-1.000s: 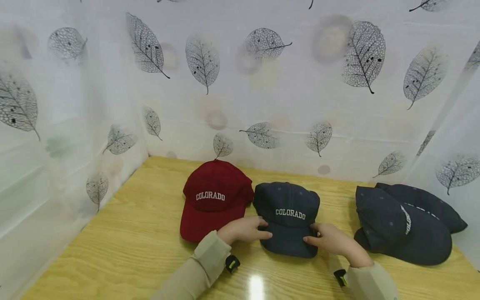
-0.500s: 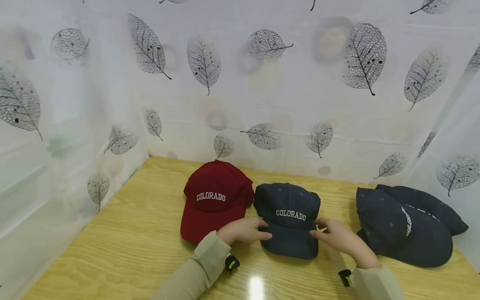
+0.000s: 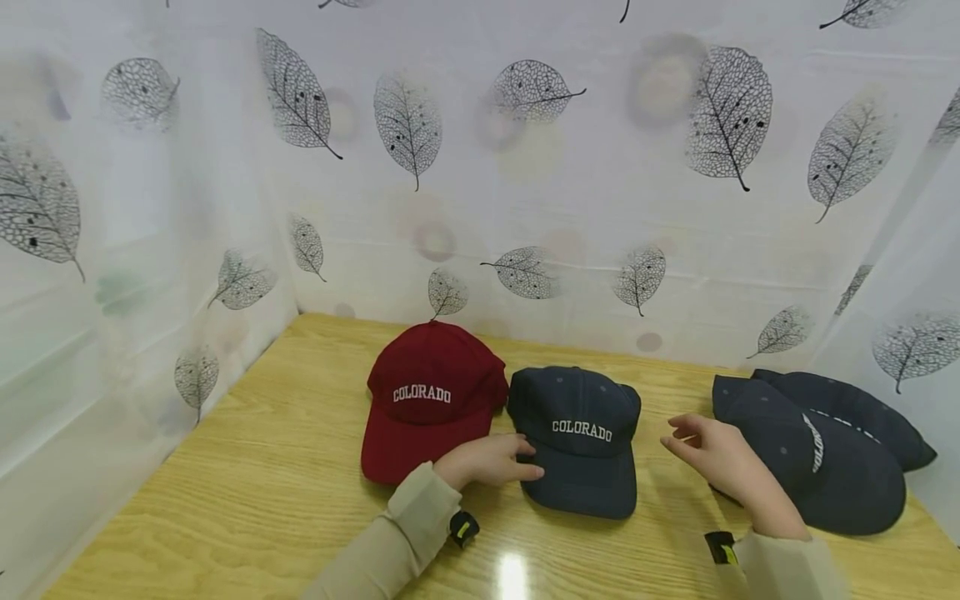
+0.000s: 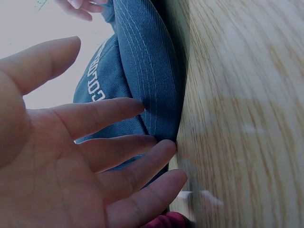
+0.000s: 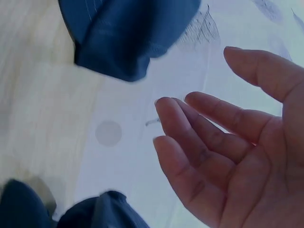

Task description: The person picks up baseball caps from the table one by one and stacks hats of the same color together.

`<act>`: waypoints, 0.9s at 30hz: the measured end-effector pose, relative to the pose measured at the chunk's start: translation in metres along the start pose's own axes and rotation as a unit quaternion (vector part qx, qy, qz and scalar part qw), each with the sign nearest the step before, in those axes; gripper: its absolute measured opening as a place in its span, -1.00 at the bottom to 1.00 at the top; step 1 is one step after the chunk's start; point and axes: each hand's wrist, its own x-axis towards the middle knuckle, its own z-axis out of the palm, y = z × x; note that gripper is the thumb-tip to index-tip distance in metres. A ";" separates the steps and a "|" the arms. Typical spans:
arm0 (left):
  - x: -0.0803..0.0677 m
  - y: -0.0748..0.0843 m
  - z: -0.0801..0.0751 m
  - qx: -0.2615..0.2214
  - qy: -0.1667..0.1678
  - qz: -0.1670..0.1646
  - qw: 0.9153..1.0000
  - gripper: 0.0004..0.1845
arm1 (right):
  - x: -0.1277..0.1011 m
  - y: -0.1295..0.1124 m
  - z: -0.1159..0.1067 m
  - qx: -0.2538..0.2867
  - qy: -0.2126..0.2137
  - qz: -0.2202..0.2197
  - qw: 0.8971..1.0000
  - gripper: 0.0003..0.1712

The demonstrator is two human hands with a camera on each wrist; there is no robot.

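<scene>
The right hand (image 3: pixel 712 458) has been lifted off the navy cap (image 3: pixel 577 437), open; the brim is touched by the open left hand (image 3: pixel 487 460).

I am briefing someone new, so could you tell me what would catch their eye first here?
Two cloth caps lettered COLORADO sit mid-table: a red cap beside a navy cap. The left hand rests on the navy cap's brim; the right hand hangs open beside it.
</scene>
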 end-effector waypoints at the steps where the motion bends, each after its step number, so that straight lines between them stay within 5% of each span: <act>1: 0.000 0.000 0.000 -0.001 0.000 -0.001 1.000 -0.53 | -0.001 0.002 -0.003 -0.001 0.004 0.002 1.000 -0.41; 20: 0.001 -0.002 0.000 0.001 0.001 0.003 1.000 -0.52 | -0.023 0.045 -0.049 -0.031 0.048 0.081 0.995 -0.29; 27: 0.000 -0.001 0.000 0.004 0.000 -0.001 1.000 -0.52 | -0.026 0.087 -0.057 -0.045 0.071 0.124 0.989 -0.20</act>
